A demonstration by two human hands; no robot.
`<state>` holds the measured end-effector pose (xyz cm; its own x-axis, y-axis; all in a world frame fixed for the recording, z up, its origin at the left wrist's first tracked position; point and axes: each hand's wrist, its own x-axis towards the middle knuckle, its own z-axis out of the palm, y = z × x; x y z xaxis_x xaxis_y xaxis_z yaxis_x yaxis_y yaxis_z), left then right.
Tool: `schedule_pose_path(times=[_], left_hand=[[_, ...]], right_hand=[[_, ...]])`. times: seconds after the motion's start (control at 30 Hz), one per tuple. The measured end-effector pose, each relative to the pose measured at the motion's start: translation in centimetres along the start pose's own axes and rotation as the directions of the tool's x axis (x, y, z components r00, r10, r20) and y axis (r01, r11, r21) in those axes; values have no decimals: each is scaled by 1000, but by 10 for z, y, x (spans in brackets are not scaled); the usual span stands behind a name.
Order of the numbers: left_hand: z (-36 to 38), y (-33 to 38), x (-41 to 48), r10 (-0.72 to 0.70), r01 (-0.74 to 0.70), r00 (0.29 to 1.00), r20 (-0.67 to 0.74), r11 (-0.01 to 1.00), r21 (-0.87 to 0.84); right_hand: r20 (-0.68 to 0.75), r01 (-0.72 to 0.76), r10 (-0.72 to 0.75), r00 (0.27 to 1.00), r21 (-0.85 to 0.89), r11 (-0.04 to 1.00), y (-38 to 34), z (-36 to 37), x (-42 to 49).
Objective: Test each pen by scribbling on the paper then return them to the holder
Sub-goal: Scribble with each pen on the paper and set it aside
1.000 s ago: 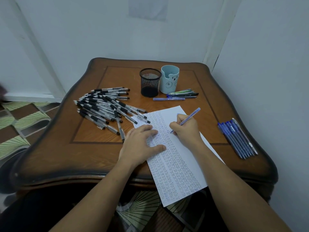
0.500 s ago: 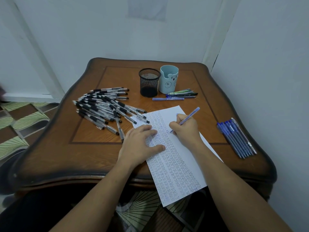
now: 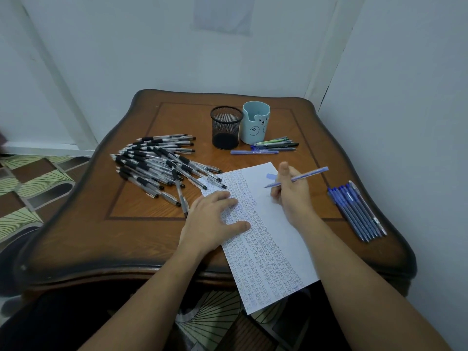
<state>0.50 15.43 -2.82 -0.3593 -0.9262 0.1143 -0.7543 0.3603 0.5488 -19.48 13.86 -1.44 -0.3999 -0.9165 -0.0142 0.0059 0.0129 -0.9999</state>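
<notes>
A white sheet of paper (image 3: 268, 249) covered in columns of scribbles lies on the wooden table (image 3: 141, 214) and overhangs its front edge. My left hand (image 3: 215, 221) lies flat on the sheet's left side. My right hand (image 3: 293, 193) grips a blue pen (image 3: 311, 173), lifted above the paper with its tip pointing left. A black mesh holder (image 3: 226, 126) and a light blue bear holder (image 3: 255, 125) stand at the back.
A large pile of black-grip pens (image 3: 162, 165) lies at the left. Several blue pens (image 3: 357, 211) lie in a row at the right edge. A few coloured pens (image 3: 273, 144) and one blue pen (image 3: 253, 152) rest before the holders. Walls close in behind and right.
My right hand has lifted the pen tip off the paper and turned it sideways, thumb now raised. My left hand has stayed flat on the sheet.
</notes>
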Motion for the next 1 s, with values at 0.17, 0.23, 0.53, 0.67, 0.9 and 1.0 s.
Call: schedule_pose_path(times=[0.17, 0.23, 0.53, 0.67, 0.9, 1.0], left_hand=[[-2, 1, -2, 7, -7, 1000, 10, 1000, 2], [-2, 1, -1, 9, -9, 1000, 18, 1000, 7], [1, -1, -3, 56, -56, 998, -11, 998, -13], [3, -1, -4, 71, -75, 996, -60, 996, -55], [6, -6, -9, 154, -194, 961, -229, 967, -167], [7, -8, -11, 157, -214, 945, -285, 960, -181]], right_hand=[[12, 119, -119, 993, -141, 983, -5, -18, 10], [103, 254, -232, 967, -346, 903, -4, -27, 16], [278, 358, -236, 931, -573, 737, -3, -31, 15], [357, 330, -174, 918, -440, 835, -13, -19, -4], [425, 158, -74, 902, -167, 973, -22, 2, -37], [419, 120, -47, 907, -148, 982, -23, 7, -46]])
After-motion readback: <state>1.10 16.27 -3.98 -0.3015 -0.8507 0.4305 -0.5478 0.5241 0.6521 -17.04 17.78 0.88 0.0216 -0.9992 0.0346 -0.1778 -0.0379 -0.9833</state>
